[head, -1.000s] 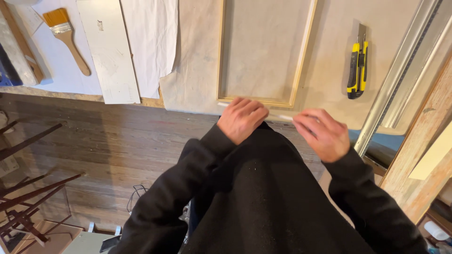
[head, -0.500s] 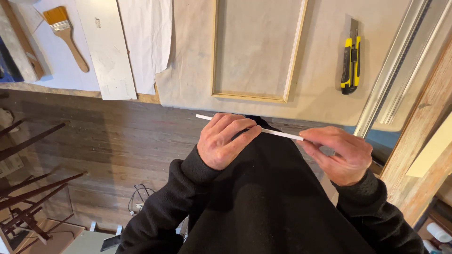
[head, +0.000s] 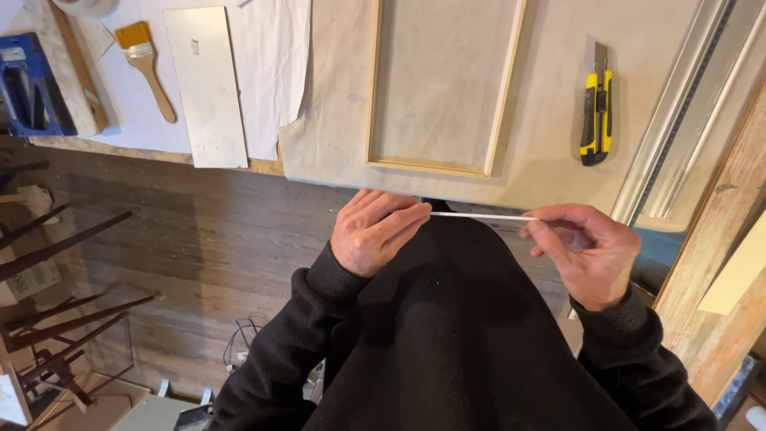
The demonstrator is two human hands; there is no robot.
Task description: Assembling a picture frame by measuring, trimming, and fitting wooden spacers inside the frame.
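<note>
Before you lies the tabletop [head: 550,172], spread with a pale cloth that hangs slightly over its near edge, and below it to your left is the dark wooden floor [head: 183,239]. On the far right of the tabletop a long metal rail [head: 678,120] runs diagonally, with raw wooden boards [head: 718,239] beside it. In the middle of the cloth sits a rectangular wooden frame [head: 507,88], lying flat, with its near rail just above your hands. To the left of it a sheet of white paper [head: 271,72] lies under a narrow white board [head: 209,84]. At the far left edge you can see a blue tool [head: 28,88], only partly in view. Your left hand [head: 375,231] is curled, its fingertips pinched on one end of a thin white strip [head: 483,215]. Your right hand [head: 586,251] is likewise closed, thumb and forefinger gripping the other end. The strip runs nearly level between the two, held in the air over your dark-sleeved lap, just in front of the tabletop's near edge and not touching it. Right of the frame lies a yellow and black utility knife [head: 596,116], pointing away from you. Left of the white board rests a wooden-handled paintbrush [head: 148,68] with pale orange bristles.
</note>
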